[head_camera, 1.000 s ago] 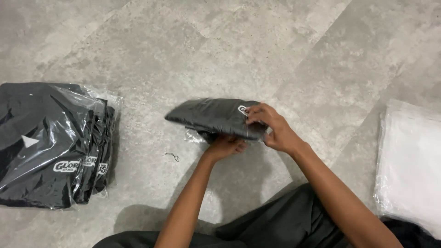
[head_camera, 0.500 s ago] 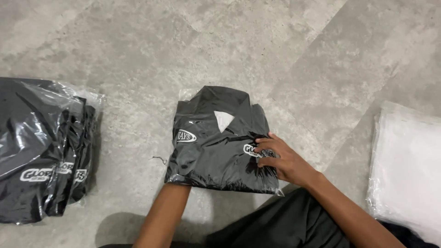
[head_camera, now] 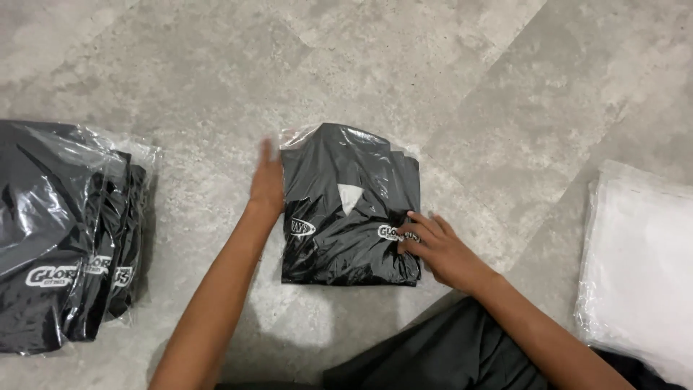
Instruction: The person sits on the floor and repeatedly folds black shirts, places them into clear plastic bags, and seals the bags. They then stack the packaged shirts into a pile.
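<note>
We see the bagged black shirt (head_camera: 350,206) flat on the floor (head_camera: 433,72). Left hand (head_camera: 267,184) flat against its left edge, right hand (head_camera: 440,249) pressing its lower right corner, neither grip clenched.

Floor (head_camera: 404,65): grey mottled stone-look tiles with thin diagonal joints. Lying directly on it: one folded black collared shirt in a clear plastic bag (head_camera: 350,206) at centre; a stack of bagged black shirts (head_camera: 61,231) at far left, well apart from it; a stack of white bagged items (head_camera: 642,267) at far right.
</note>
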